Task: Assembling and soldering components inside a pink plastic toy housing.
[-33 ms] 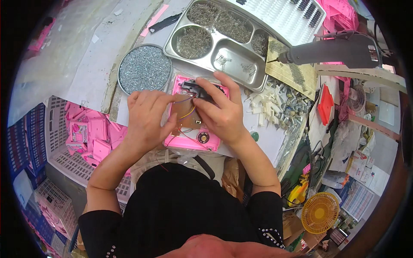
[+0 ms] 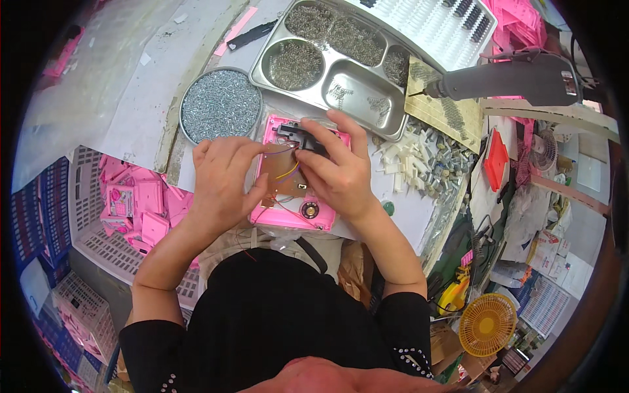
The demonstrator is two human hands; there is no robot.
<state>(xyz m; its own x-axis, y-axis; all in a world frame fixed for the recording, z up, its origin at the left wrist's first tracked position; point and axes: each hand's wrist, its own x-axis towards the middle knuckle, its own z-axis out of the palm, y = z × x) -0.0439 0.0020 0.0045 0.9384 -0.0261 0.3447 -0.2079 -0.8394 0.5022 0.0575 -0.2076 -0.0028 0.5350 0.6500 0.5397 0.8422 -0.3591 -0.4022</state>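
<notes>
In front of me lies an opened pink plastic casing (image 2: 278, 217). A brown circuit board (image 2: 280, 165), blue and yellow wires and a small round speaker (image 2: 310, 209) sit in it. My right hand (image 2: 344, 177) is over the casing's upper right, thumb and fingers closed around a black plastic part (image 2: 288, 133); the fingers partly cover this part. At the casing's left edge is my left hand (image 2: 226, 177), its thumb apart from the bent fingers. The left fingertips reach over the board's edge by the blue wire. I see nothing held between them.
A round dish of screws (image 2: 219, 105) stands at the left, beside a steel compartment tray (image 2: 331, 72) of springs. White plastic pieces (image 2: 406, 157) lie in a heap at the right. An electric screwdriver (image 2: 504, 80) juts in above them. A crate (image 2: 98, 229) holds pink parts.
</notes>
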